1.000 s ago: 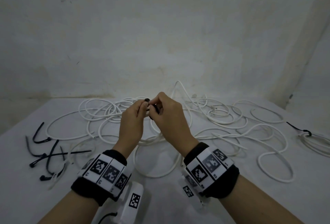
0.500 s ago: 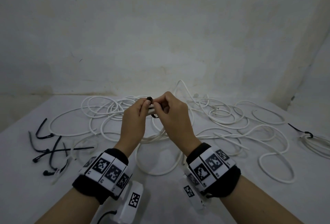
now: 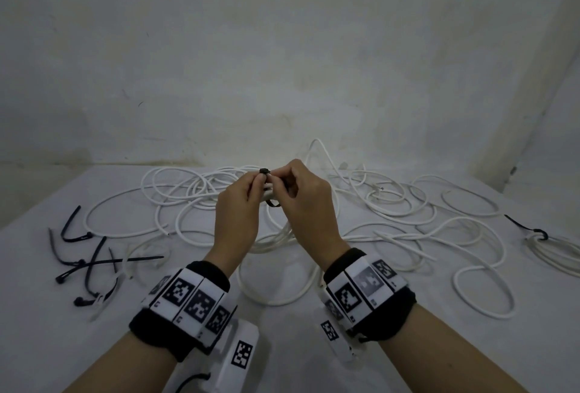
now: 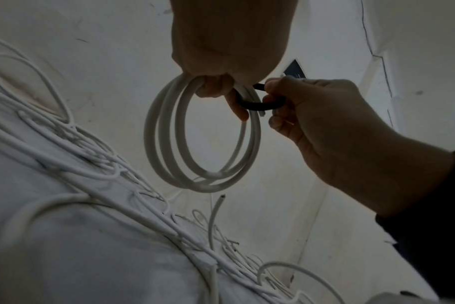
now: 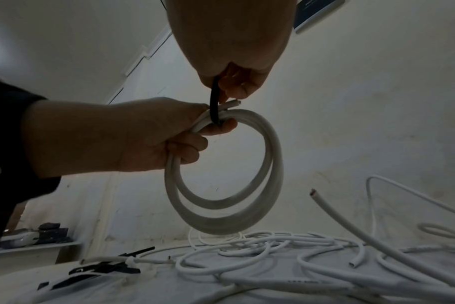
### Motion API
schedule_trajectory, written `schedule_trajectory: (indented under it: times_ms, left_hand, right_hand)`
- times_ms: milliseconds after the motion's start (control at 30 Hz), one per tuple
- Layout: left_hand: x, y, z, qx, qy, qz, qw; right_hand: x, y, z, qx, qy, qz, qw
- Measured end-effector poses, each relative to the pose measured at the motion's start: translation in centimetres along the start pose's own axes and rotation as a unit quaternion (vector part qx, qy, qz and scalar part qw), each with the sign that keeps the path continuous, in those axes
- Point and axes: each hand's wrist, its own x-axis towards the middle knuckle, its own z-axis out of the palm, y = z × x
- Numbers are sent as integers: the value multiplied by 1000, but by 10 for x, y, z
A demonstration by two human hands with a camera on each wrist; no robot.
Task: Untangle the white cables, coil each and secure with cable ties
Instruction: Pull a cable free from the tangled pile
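Observation:
A small coil of white cable point(image 4: 203, 144) point(image 5: 226, 174) hangs in the air above the table, gripped at its top by my left hand point(image 3: 241, 204) point(image 5: 148, 135). A black cable tie point(image 4: 260, 106) point(image 5: 215, 102) loops around the coil's strands where they are held. My right hand point(image 3: 304, 195) point(image 4: 325, 123) pinches the tie; its head point(image 3: 264, 171) shows between both hands' fingertips. Loose tangled white cables point(image 3: 392, 214) spread over the white table point(image 3: 47, 345) behind and right of my hands.
Several spare black cable ties point(image 3: 91, 261) lie at the table's left. A coiled white cable bound with a black tie point(image 3: 546, 242) rests at the far right edge. A wall point(image 3: 282, 63) rises right behind the table.
Both hands have stayed together on the coil and risen slightly. The right fingers have shifted along the tie, and its loop sits closer round the strands.

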Motion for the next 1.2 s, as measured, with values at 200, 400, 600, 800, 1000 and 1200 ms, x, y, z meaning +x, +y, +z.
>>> schedule_trajectory:
  times_ms: [200, 400, 600, 800, 1000, 1200]
  left_hand:
    - [-1, -2, -2, 31, -8, 15, 999]
    - [-4, 0, -2, 55, -14, 24, 998]
    - [-5, 2, -3, 59, -14, 30, 998]
    - [-3, -1, -5, 64, 2, 39, 997]
    - [-5, 0, -4, 72, -19, 45, 996]
    - [-10, 2, -3, 26, -14, 38, 999]
  right_hand:
    - [0, 1, 0, -34, -39, -6, 999]
    - [-2, -3, 1, -44, -49, 4, 998]
    - [-1, -4, -1, -77, -56, -10, 995]
    - [-1, -4, 1, -119, -54, -55, 990]
    - [3, -5, -2, -100, -72, -28, 992]
    - [8, -9, 2, -97, -89, -8, 991]
